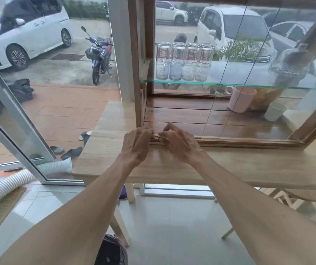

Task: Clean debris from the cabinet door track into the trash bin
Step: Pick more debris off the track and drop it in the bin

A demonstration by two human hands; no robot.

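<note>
Head view: both hands (158,142) curl over cabinet track (249,141) on wooden table (249,165) (grip unclear).

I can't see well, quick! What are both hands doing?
Left hand: fingers curled at the cabinet door track, grip unclear.
Right hand: same, pinching there, contents unclear.

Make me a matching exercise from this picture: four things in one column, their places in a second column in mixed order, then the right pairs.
Things:
1. Four clear printed drinking glasses
2. Pink plastic cup
3. Small white paper cup
4. Both hands, left hand and right hand

Places:
A. At the cabinet's wooden door track, near its left end
B. Upside down in a row on the glass shelf
C. On the dark wooden cabinet floor, right of the pink cup
D. On the cabinet floor, just under the glass shelf

Pairs: 1-B, 2-D, 3-C, 4-A
</note>
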